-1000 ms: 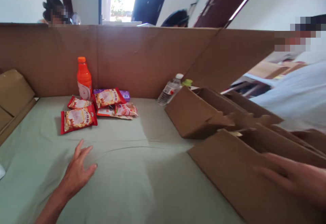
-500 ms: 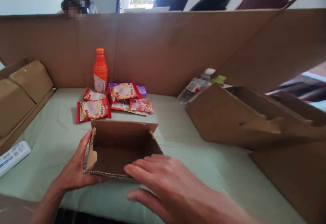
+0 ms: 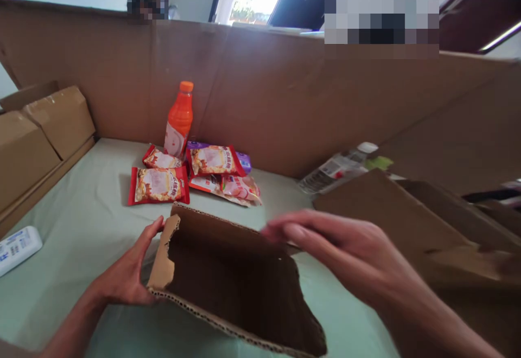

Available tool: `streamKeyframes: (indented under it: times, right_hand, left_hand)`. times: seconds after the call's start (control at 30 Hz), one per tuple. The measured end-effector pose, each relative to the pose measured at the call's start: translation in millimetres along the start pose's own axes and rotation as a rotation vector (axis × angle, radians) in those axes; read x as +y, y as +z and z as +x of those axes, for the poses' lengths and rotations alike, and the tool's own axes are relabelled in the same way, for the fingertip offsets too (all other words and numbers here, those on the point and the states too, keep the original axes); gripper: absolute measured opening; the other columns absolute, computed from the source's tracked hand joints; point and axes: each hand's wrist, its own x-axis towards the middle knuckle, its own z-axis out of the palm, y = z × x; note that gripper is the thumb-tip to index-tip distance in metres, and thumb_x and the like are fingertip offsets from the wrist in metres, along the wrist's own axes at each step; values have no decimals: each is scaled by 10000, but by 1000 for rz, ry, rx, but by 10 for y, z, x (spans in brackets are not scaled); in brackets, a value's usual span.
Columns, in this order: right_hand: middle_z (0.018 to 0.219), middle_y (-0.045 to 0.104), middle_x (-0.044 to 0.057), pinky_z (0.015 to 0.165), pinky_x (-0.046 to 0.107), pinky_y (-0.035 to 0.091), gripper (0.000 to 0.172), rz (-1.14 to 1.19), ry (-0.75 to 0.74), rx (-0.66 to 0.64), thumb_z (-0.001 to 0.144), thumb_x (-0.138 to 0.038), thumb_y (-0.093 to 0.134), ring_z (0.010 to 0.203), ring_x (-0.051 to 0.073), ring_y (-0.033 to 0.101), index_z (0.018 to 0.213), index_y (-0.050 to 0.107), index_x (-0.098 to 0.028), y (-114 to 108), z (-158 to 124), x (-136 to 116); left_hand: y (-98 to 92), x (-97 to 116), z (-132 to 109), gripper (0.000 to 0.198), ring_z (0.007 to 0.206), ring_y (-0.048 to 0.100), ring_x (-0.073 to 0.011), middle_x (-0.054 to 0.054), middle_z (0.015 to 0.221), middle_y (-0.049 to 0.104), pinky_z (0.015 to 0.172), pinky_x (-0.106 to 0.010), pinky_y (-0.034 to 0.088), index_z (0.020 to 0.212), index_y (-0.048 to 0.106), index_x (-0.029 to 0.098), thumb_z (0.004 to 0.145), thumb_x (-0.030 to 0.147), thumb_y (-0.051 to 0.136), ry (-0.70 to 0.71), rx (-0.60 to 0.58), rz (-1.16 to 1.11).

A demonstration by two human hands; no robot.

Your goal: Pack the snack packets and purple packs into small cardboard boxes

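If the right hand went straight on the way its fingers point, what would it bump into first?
Probably the far wall of the open brown cardboard box, near its top edge. The right hand may already touch it there; depth is unclear, so it might pass just above.

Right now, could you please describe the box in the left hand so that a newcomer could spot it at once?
Start from the green cloth, then look to its near side, between the left hand and the right hand. There is an open cardboard box with a ragged left wall. Unlike the left carton and right carton, it is hand-held.
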Motion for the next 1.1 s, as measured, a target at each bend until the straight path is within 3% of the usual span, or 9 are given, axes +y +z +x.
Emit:
streamKeyframes:
  times: [0.17,0.27,0.37,0.5,0.6,0.73,0.93,1.0,1.1]
  right_hand:
    - [856,764,118,608,307,571,531,44,83,-80,906,-625,462,734,213,717,906,721,-161,477,958,615]
    - [980,766,128,734,343,568,361,-88,23,-181,901,-450,516,877,240,722,967,718,-158,885,1433,783]
    - [1213,722,131,947,381,501,308,-198,-81,-287,869,-288,593,1121,268,663,1130,705,-170,1223,1903,654]
    - [1410,600,199,1060,418,400,549,-339,-193,-475,827,-282,703,1306,329,540,1340,605,-113,1554,2453,371]
    - [1319,659,205,955,348,450,602,-409,-209,-624,764,-314,788,1178,311,618,1298,634,-84,1703,2675,267]
    - [1066,752,113,747,264,456,410,-454,-213,-703,749,-370,809,925,225,672,1070,727,-128,1724,2575,184]
    - [1007,707,130,741,322,423,206,-496,-113,-378,900,-299,595,902,242,630,1008,653,-134,1234,1922,-8]
    - [934,679,105,713,323,428,177,-376,-72,-122,913,-324,552,825,214,603,945,606,-158,902,1686,-76]
    - [754,564,11,664,315,429,243,70,-153,432,799,-400,670,683,161,518,775,495,-233,390,1265,-207]
  left_hand:
    - [-93,-116,-76,1246,1552,116,-435,-117,1716,76,1246,-636,147,1614,71,332,669,666,811,-64,18,0]
    - [-97,-158,-125,1241,1550,117,-438,-111,1718,73,1245,-630,148,1616,82,340,668,652,819,-106,6,6]
    - [-115,-146,-156,1241,1538,155,-452,-115,1712,114,1238,-631,173,1620,110,327,659,626,836,-100,-26,25]
    - [-168,-107,-259,1256,1515,234,-456,-81,1704,174,1209,-644,256,1612,107,399,633,602,866,-103,-34,49]
    - [-193,-93,-405,1208,1515,250,-434,-39,1702,190,1206,-629,280,1598,101,460,663,566,858,-143,5,83]
    - [-207,-55,-544,1240,1513,259,-437,-66,1696,209,1209,-621,277,1610,89,417,654,530,871,-187,45,119]
    - [-174,86,-475,1144,1521,261,-424,-98,1697,194,1214,-626,283,1614,120,373,728,565,818,-156,74,65]
    - [-151,108,-439,1126,1518,267,-426,-110,1695,194,1219,-635,267,1615,132,353,742,559,812,-166,102,55]
    - [-115,98,-401,1140,1518,258,-433,-122,1699,167,1220,-634,271,1618,121,332,741,581,806,-138,103,38]
